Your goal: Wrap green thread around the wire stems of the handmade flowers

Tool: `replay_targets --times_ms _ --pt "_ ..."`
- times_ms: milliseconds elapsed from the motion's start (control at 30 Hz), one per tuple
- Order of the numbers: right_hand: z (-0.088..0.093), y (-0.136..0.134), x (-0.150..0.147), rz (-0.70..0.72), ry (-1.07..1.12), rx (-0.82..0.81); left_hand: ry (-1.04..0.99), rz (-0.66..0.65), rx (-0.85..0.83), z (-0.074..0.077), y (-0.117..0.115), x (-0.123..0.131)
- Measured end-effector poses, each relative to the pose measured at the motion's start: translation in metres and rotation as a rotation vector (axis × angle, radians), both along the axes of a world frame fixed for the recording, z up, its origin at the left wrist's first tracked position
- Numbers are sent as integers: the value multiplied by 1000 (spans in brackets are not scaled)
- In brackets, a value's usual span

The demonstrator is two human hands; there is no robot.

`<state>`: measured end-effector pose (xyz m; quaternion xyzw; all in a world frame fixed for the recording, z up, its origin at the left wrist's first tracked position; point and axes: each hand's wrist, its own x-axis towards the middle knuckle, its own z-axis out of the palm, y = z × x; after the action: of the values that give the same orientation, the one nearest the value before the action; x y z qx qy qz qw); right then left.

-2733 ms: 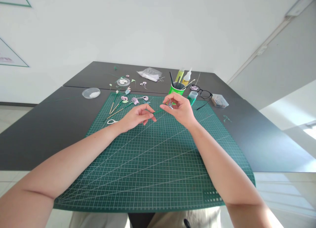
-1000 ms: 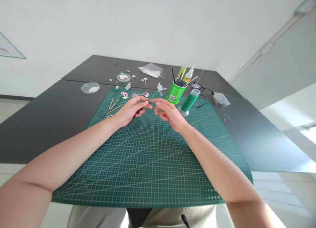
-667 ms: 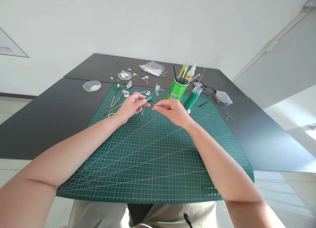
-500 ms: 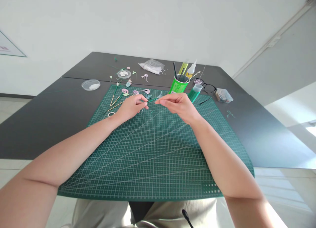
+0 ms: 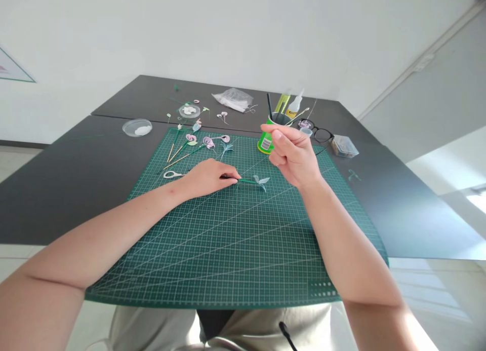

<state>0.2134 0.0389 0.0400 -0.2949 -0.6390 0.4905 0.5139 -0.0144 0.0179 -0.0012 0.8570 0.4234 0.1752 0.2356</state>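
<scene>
My left hand point(image 5: 212, 178) rests low over the green cutting mat point(image 5: 235, 249), its fingers closed around a green flower stem point(image 5: 247, 181). Pale blue petals or leaves point(image 5: 261, 181) spread from the stem's right end, beyond the fingertips. White-handled scissors point(image 5: 173, 174) lie partly under the left wrist. Raised in front of the green can point(image 5: 266, 143), my right hand point(image 5: 292, 153) has thumb and fingers pinched together. Whatever may be between them is too small to make out. Another pale blue sprig point(image 5: 225, 147) lies behind my left hand.
Several pink and purple flowers on sticks point(image 5: 192, 138) lie at the mat's back left. Clear dishes point(image 5: 137, 128) and a plastic bag point(image 5: 233, 100) sit behind. Glasses point(image 5: 322, 134), a glue bottle point(image 5: 294, 107) and a small clear box point(image 5: 345, 146) stand or lie back right.
My hands have moved apart. The left has come nearer and lower with the stem, and its petals now show at right. My right hand has risen to the right, off the stem.
</scene>
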Motion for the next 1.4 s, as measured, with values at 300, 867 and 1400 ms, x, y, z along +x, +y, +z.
replay_targets --times_ms 300,867,1400 --pt "-10 9 -4 -307 -305 229 -297 255 110 -1 5 -1" --pt "-9 -12 -19 326 -71 -212 -521 450 66 -2 12 -5" --pt "-7 28 18 -145 -37 -113 -1123 741 -132 -5 38 -22"
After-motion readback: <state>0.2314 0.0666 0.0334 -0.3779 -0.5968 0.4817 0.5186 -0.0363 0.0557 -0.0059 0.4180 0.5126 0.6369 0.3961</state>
